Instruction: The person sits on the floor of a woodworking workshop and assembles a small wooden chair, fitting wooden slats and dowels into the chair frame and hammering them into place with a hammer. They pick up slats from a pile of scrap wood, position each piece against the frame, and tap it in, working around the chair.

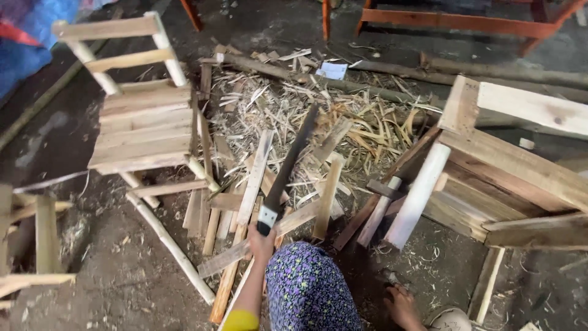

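Left hand [262, 240]: closed round handle of long dark-bladed machete [288, 168], blade raised over pale split wooden slats [257, 178] for chopping. Right hand: out of view. Unfinished pale wooden chair [144, 125] alongside.

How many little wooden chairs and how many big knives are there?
Small bare-wood chairs: 2, one upright at left, one tipped over at right
Long knife: 1, held in the left hand
Total: 3

Head-worn view, steeply down, close.
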